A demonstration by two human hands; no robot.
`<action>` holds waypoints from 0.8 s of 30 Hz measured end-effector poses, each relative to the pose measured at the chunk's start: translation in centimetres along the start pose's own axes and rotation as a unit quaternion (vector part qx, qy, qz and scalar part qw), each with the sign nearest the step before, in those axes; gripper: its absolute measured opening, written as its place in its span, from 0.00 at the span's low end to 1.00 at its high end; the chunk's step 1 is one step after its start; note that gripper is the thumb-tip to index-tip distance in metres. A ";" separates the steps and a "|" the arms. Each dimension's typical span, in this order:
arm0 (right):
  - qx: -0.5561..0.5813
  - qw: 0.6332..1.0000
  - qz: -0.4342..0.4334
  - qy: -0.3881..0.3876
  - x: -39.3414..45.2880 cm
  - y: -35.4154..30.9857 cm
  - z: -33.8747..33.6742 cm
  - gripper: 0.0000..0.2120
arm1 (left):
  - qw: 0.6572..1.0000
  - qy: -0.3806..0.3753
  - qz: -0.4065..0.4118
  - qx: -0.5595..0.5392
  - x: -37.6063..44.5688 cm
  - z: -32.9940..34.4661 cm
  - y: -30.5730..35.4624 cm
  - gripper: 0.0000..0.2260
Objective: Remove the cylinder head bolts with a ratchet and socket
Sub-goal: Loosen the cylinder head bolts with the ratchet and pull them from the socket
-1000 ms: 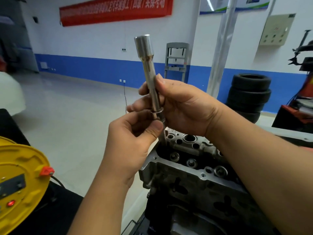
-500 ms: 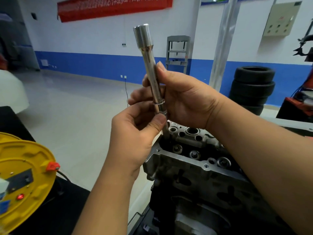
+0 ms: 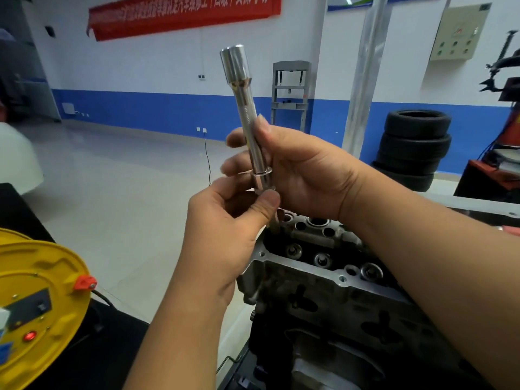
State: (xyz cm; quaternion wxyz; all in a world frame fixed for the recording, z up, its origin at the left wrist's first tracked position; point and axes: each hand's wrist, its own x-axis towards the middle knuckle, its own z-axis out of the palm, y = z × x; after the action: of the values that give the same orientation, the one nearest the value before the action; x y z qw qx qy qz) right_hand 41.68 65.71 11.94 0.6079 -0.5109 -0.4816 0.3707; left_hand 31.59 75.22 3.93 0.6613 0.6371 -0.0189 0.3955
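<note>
On your far left sits a yellow cable reel with a small red light. No words on it can be read.

Your left hand pinches the bolt just under its washer, thumb on top, fingers curled below. The bolt hangs from the bottom of the long socket bar, which stands almost straight up. Its shank goes down behind your thumb toward the cylinder head, and you cannot tell if the tip is out of its hole.

Your right hand wraps around the bar, fingers curled behind it and thumb in front.

What could go wrong:
1. The bolt could slip from your pinch and drop. It could fall into the open head among the round valve parts, or down to the floor.
2. If you tip the bar, the bolt could scrape the side of its hole.
3. The washer is loose on the bolt and could slide off.

Up high, the red banner has white Chinese writing, cut off at the top, so it cannot be read well. On your right stand stacked tires.
</note>
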 end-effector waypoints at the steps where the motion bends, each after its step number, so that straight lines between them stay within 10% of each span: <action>1: 0.003 1.000 -0.008 0.004 0.0 0.1 0.1 0.11 | 1.000 0.007 0.002 0.000 0.0 0.2 0.0 0.10; 24: 0.011 0.999 -0.031 -0.004 0.1 0.6 -0.2 0.12 | 0.998 -0.043 -0.030 -0.022 0.0 -1.1 0.0 0.10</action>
State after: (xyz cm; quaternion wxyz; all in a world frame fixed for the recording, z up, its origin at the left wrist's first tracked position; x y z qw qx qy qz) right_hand 41.94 65.87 11.41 0.6228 -0.4871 -0.4958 0.3593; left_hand 31.04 76.17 3.69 0.6856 0.6389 -0.0365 0.3471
